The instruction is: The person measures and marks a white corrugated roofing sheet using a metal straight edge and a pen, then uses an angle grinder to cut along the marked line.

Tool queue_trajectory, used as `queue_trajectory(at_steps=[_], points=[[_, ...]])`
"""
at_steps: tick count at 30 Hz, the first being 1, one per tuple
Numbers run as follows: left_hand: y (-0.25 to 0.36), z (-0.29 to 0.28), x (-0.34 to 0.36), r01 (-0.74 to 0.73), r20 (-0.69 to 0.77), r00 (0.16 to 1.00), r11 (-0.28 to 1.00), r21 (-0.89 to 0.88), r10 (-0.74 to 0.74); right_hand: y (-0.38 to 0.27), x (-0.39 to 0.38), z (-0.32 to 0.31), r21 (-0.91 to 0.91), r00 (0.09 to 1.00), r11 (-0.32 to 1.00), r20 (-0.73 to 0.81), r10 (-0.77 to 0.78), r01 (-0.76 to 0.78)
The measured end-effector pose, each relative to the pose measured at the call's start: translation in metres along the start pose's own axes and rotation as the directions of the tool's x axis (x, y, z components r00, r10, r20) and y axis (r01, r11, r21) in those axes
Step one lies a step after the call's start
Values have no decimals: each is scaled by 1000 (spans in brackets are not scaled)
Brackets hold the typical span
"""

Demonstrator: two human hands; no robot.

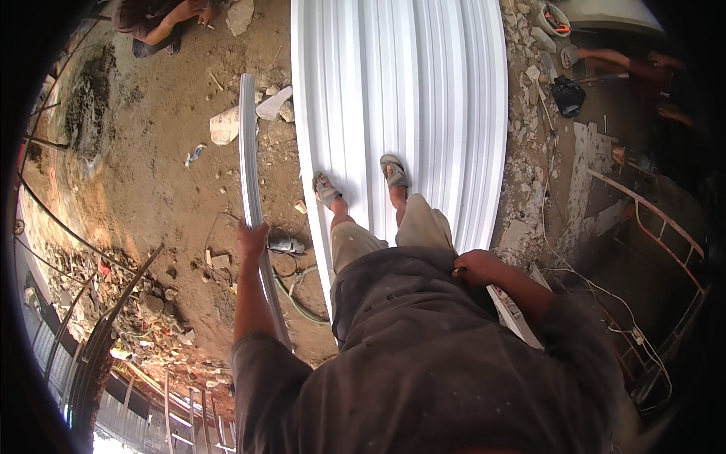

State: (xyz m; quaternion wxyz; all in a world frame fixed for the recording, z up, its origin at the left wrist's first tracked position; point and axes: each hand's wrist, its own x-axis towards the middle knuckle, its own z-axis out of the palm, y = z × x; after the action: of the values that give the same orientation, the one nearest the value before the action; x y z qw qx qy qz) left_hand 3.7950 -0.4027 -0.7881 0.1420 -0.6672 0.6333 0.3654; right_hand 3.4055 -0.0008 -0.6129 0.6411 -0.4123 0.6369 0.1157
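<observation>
My left hand [251, 240] grips a long, narrow silver metal channel [248, 151], held beside a white ribbed metal sheet [431, 76]. I stand on the sheet in grey sandals [393, 170]. My right hand [473, 266] is closed at the waist of my light trousers, beside my dark shirt; what, if anything, its fingers hold I cannot make out. A cable and a green hose [295, 299] lie on the dirt below the channel, near a small metal tool [286, 246].
Other people [162, 19] are at top left and at right [650, 83]. Rubble [159, 303], broken slabs [272, 106], a bucket [553, 21], a black bag [567, 97] and a rusty metal frame [662, 219] lie around the sheet. Bent rods [94, 250] cross the left side.
</observation>
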Motion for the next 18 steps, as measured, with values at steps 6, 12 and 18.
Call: queue_trajectory(at_steps=[6, 12, 18], points=[[-3, 0, 0, -55, 12, 998, 997, 50, 54, -10, 1, -5, -38, 999, 999, 11, 34, -34], [-33, -2, -5, -37, 11, 999, 999, -29, 38, -26, 2, -23, -87, 999, 996, 6, 38, -37], [-27, 3, -25, 41, 8, 999, 999, 17, -41, -18, 6, -15, -117, 996, 990, 34, 79, -75]])
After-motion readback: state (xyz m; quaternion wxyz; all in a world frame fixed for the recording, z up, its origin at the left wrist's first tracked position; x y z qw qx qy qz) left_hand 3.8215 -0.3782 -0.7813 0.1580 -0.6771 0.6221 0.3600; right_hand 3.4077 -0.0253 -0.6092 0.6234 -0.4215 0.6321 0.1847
